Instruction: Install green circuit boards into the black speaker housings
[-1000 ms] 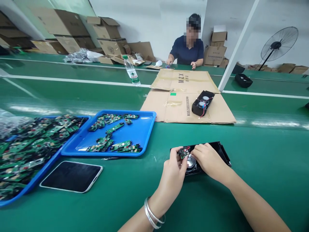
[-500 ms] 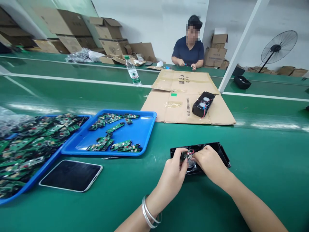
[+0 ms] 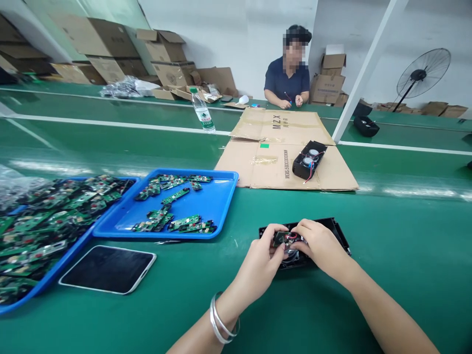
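Observation:
Between thumb and fingers, my left hand point(image 3: 260, 258) pinches a small green circuit board point(image 3: 280, 239) above a black speaker housing point(image 3: 337, 231). My right hand point(image 3: 319, 246) is closed at the board's right end, where a red wire point(image 3: 292, 236) loops; its fingertips pinch at the board or wire, and which of the two I cannot tell. Beneath the hands the housing lies on the green table, with part of a round speaker point(image 3: 291, 256) showing. Fingers hide much of the board and the housing's middle.
Left of my hands stand a blue tray point(image 3: 224, 206) with several circuit boards and a fuller pile of boards point(image 3: 47, 221). A phone point(image 3: 108, 269) lies nearby. Ahead, flattened cardboard point(image 3: 239, 164) bears another speaker box point(image 3: 309, 160). A bottle point(image 3: 202, 112) and a seated person point(image 3: 286, 81) are farther back.
The circuit board has turned to lie flatter and shows more of its face. My right hand has shifted slightly, its fingers now at the board's right end. The housing stays nearly in place.

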Tool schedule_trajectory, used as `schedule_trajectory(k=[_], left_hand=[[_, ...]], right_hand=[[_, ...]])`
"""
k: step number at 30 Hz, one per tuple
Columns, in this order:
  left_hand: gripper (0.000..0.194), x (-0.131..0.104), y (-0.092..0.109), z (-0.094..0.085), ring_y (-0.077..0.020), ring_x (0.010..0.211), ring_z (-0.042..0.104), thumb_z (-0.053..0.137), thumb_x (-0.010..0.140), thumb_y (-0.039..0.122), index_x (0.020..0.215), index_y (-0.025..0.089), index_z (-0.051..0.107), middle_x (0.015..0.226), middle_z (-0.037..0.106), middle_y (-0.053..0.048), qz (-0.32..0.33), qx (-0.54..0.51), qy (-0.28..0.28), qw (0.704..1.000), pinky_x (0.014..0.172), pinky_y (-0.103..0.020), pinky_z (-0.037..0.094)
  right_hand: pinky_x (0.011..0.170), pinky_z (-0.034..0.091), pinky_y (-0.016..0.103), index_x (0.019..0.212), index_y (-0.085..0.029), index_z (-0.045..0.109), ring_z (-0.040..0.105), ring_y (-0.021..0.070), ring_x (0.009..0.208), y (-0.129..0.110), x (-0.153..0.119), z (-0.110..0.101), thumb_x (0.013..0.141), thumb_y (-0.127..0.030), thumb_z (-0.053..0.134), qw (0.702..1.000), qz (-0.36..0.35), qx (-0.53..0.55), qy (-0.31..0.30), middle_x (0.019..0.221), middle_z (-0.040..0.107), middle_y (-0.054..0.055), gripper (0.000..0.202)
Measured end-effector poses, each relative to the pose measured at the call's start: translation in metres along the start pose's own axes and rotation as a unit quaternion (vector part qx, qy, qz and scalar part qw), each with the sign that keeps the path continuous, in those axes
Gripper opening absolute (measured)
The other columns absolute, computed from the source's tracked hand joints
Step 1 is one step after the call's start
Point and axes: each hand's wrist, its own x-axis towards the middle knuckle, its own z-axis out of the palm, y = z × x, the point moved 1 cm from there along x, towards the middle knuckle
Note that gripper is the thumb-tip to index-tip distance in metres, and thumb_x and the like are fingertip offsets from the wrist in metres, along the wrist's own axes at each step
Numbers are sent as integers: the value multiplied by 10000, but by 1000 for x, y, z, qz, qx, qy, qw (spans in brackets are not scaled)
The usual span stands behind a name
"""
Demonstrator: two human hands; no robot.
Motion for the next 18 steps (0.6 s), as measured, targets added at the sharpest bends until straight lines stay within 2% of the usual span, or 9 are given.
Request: schedule_trajectory(k=[3, 5, 8, 10, 11, 13, 16, 18], left_hand=[[277, 3, 4, -10, -182, 746, 672, 499, 804, 252, 1080, 229, 485, 802, 638, -10, -45, -3, -6, 999, 658, -300, 561], [267, 5, 7, -20, -195, 712, 674, 577, 749, 268, 1000, 208, 510, 707, 643, 4, -64, 17, -11, 998, 597, -283, 555], [223, 11, 9, -33, -184, 589, 654, 654, 683, 330, 770, 182, 511, 579, 627, 14, -66, 74, -3, 995, 471, -225, 490], [294, 17, 8, -36, -155, 489, 615, 620, 707, 408, 627, 182, 450, 515, 605, 11, -71, 111, 14, 991, 407, -198, 424], [334, 20, 6, -36, -142, 445, 593, 580, 734, 441, 590, 184, 422, 479, 586, 13, -81, 119, 16, 989, 383, -190, 395], [365, 26, 3, -33, -122, 377, 552, 492, 784, 471, 576, 184, 405, 431, 558, 18, -110, 113, 8, 987, 352, -179, 352], [361, 33, 2, -25, -103, 319, 503, 405, 824, 469, 616, 174, 433, 404, 538, 22, -139, 100, -10, 985, 324, -168, 304], [357, 37, 3, -20, -95, 312, 486, 382, 833, 465, 635, 172, 435, 409, 531, 22, -136, 102, -18, 985, 323, -166, 298]], right_hand=[[828, 450, 355, 1125, -221, 529, 510, 216, 987, 9, -6, -18, 750, -288, 682, 997, -19, 32, -64, 1056, 556, 51, 411], [895, 422, 399, 1231, -254, 461, 428, 256, 1125, 17, -11, -27, 658, -320, 754, 995, -8, 25, -96, 1199, 497, 60, 647], [1006, 278, 531, 1357, -272, 319, 206, 340, 1292, 26, -14, -27, 525, -367, 820, 991, 26, -18, -127, 1404, 294, 99, 976], [1018, 151, 617, 1403, -278, 220, 101, 390, 1318, 27, -12, -18, 453, -380, 844, 985, 32, -46, -162, 1457, 168, 128, 1141], [1006, 106, 647, 1413, -280, 190, 95, 408, 1314, 26, -10, -13, 433, -376, 850, 982, 29, -60, -177, 1460, 150, 143, 1185], [987, 72, 674, 1418, -276, 173, 164, 420, 1289, 23, -7, -4, 428, -366, 850, 979, 19, -83, -185, 1436, 203, 164, 1203], [989, 105, 661, 1416, -259, 191, 284, 386, 1229, 22, -6, 1, 462, -376, 832, 983, -3, -91, -159, 1367, 323, 162, 1156], [985, 137, 652, 1415, -258, 193, 317, 369, 1207, 29, -9, -4, 476, -376, 818, 984, -6, -84, -156, 1341, 358, 152, 1133]])
